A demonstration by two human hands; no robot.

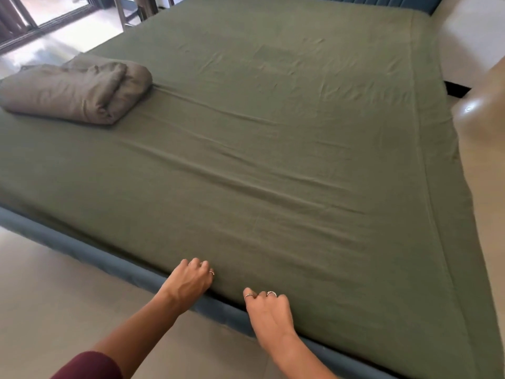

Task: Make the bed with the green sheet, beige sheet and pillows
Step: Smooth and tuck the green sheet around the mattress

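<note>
The green sheet (273, 138) lies spread over the whole bed (82, 253), ridged by long diagonal wrinkles, and at its near edge the left hand (188, 280) and right hand (269, 310) rest with fingers curled down onto the cloth — whether they pinch it cannot be told. A hard tug here could likely drag the far side askew or deepen the creases. One green sheet, one folded beige sheet (73, 91) near the left edge, two hands — no pillows in view.
</note>
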